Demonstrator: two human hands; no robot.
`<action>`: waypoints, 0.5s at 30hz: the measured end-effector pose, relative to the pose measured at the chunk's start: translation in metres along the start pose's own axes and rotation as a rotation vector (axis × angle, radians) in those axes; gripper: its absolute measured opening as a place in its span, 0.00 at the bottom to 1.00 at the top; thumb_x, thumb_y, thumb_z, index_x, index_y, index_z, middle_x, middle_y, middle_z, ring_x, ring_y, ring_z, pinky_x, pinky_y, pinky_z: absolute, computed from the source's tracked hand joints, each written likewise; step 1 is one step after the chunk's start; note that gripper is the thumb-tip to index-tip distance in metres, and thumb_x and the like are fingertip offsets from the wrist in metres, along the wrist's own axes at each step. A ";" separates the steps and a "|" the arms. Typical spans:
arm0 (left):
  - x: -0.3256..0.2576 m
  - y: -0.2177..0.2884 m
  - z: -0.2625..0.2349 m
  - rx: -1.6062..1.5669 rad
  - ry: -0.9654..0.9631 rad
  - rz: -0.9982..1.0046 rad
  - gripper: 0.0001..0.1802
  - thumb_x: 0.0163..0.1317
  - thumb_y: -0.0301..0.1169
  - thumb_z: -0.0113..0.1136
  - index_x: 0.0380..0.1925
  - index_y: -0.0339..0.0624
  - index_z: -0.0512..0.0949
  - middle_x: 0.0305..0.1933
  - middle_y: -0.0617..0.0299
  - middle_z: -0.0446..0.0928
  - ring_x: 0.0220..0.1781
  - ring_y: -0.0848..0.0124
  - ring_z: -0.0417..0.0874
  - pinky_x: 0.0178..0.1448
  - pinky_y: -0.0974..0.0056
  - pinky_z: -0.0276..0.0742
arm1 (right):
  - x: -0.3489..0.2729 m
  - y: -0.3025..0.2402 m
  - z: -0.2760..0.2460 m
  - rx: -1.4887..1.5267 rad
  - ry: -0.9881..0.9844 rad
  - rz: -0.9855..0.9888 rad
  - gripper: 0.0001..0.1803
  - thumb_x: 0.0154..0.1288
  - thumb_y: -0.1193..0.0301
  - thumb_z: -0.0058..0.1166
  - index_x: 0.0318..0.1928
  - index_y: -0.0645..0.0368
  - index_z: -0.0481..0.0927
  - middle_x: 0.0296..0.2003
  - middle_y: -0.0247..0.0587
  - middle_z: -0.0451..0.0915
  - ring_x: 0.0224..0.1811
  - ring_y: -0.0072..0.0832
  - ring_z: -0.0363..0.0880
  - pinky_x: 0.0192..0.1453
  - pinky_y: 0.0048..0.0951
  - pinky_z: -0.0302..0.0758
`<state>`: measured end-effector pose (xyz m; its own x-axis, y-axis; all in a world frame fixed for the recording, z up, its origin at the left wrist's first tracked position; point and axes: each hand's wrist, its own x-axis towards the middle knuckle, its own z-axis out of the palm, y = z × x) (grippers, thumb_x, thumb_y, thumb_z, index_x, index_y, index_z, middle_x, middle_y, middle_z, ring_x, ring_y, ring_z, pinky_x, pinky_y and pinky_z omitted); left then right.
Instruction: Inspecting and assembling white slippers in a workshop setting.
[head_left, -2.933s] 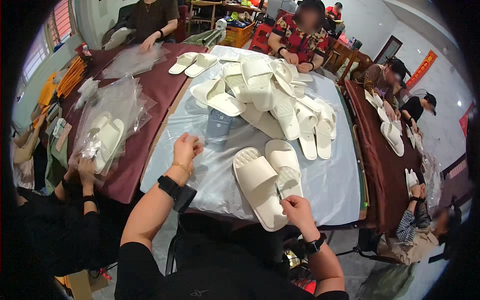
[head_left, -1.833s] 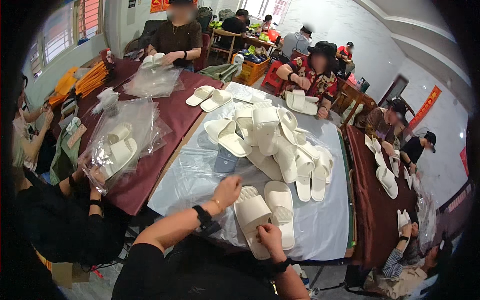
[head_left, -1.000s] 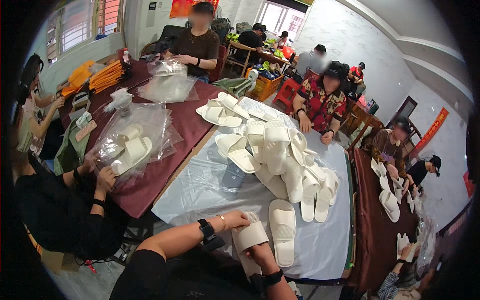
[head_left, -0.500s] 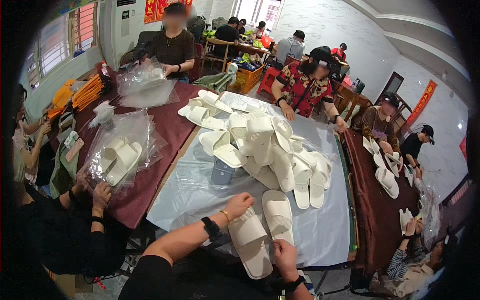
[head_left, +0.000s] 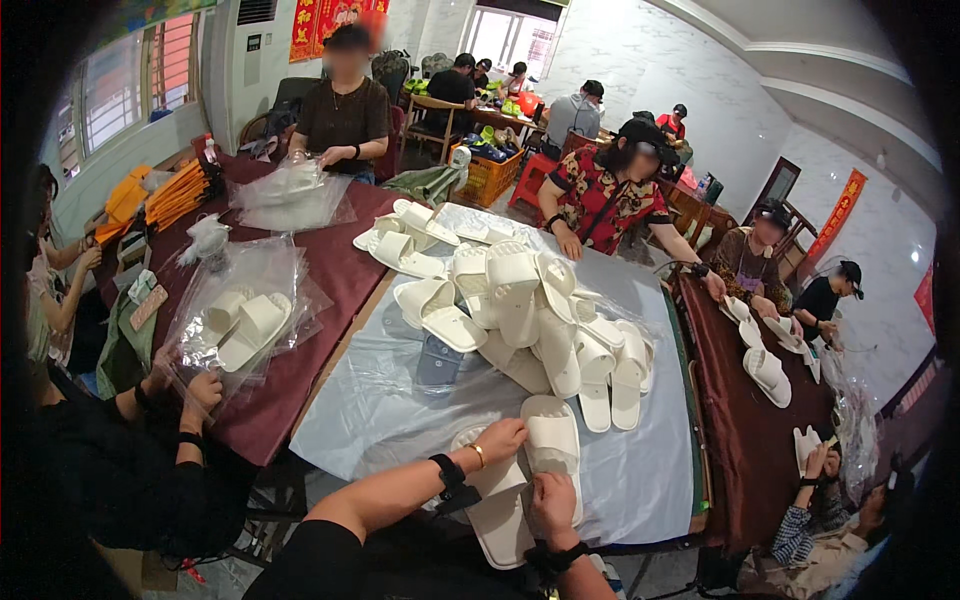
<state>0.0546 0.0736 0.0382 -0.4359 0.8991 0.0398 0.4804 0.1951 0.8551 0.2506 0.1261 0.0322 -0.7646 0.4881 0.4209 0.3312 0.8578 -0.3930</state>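
Note:
At the near edge of the table, two cream slide slippers lie side by side, the left slipper (head_left: 497, 525) and the right slipper (head_left: 553, 435). My left hand (head_left: 498, 440) reaches across the left slipper's upper part, its curled fingertips at the right slipper's left edge. My right hand (head_left: 553, 505) is closed over the lower part of the right slipper, knuckles up. Whether either hand pinches a slipper edge or something small is hidden. Just beyond stands a heap of cream slippers (head_left: 515, 285), jumbled on a pale plastic sheet (head_left: 350, 400).
A grey-blue slipper sole (head_left: 440, 362) lies left of the heap. At left, a co-worker's hands (head_left: 203, 392) hold a clear bag with a slipper pair (head_left: 255, 330). Further slippers (head_left: 766, 377) lie on the dark red cloth (head_left: 735, 440) at right. Co-workers sit around the tables.
Both my hands have shifted right: the left from the left slipper's toe toward the right slipper, the right from between the slippers onto the right one. Across the table, a person's arm reaches further right.

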 end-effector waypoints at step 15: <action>0.025 -0.024 0.013 0.135 0.053 0.410 0.15 0.63 0.34 0.47 0.34 0.33 0.78 0.46 0.44 0.75 0.47 0.46 0.75 0.53 0.51 0.71 | 0.008 0.003 -0.001 0.016 0.118 -0.036 0.03 0.55 0.75 0.53 0.31 0.60 0.78 0.34 0.48 0.79 0.39 0.46 0.75 0.45 0.42 0.71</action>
<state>0.0420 0.0967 0.0118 -0.2252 0.8922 0.3916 0.7156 -0.1212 0.6879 0.2457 0.1328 0.0355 -0.7051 0.4731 0.5282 0.2947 0.8730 -0.3886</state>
